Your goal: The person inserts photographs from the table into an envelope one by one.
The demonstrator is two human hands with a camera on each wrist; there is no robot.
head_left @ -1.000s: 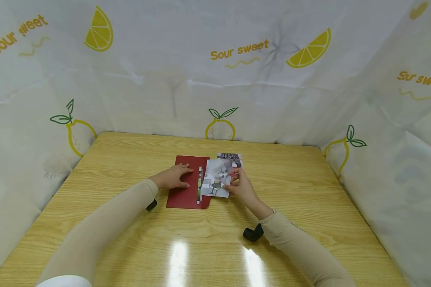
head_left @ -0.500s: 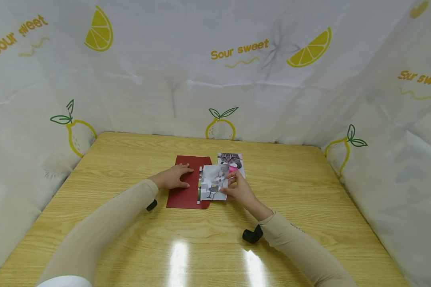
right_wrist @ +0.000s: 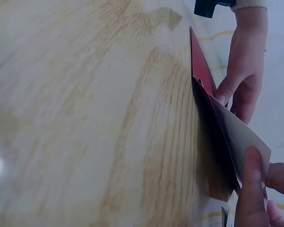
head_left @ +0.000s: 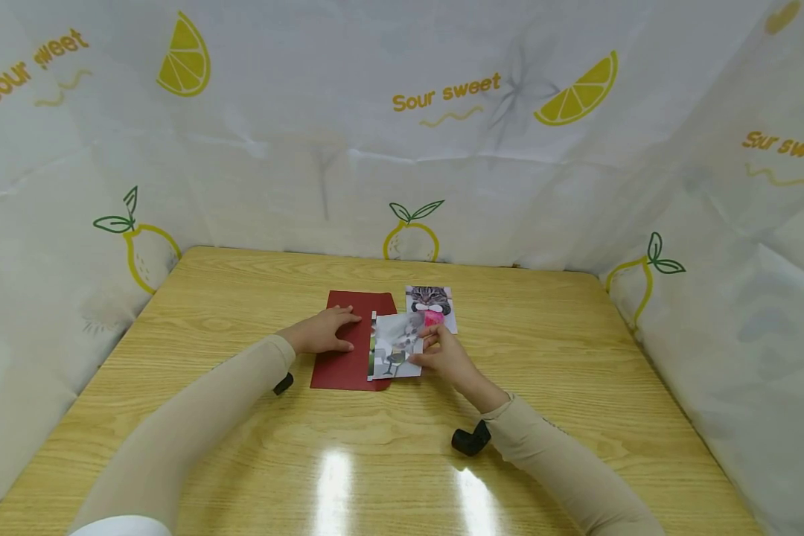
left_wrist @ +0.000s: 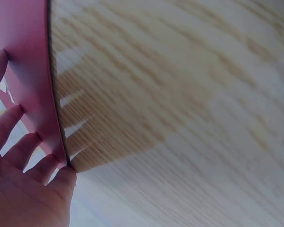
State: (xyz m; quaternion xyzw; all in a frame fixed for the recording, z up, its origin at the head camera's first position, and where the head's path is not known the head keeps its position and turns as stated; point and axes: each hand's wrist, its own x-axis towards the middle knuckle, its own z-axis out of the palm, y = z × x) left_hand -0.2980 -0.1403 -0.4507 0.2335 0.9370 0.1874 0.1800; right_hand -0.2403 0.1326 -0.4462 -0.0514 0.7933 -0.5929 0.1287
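A red envelope [head_left: 342, 374] lies on the table, and my left hand [head_left: 323, 330] rests on it with fingers spread. The left wrist view shows those fingertips [left_wrist: 19, 109] against the red surface. My right hand [head_left: 444, 356] pinches the right edge of a greyish photo card [head_left: 391, 344] between thumb and fingers. This card slants up from the envelope's right part in the right wrist view, its far edge low against the red. Along its left edge shows a narrow strip of another picture card [head_left: 371, 357] with green on it, mostly covered.
A photo card of a tabby cat [head_left: 435, 298] with pink on it lies at the upper right, partly behind the held card. The wooden table [head_left: 254, 447] extends around, with a white lemon-printed cloth [head_left: 308, 149] behind it. Black wrist-mounted pieces [head_left: 470, 439] hang under both wrists.
My right hand has brought the greyish card left and toward me, lower over the envelope, covering more of the green strip and uncovering more of the cat photo. My left hand stays still.
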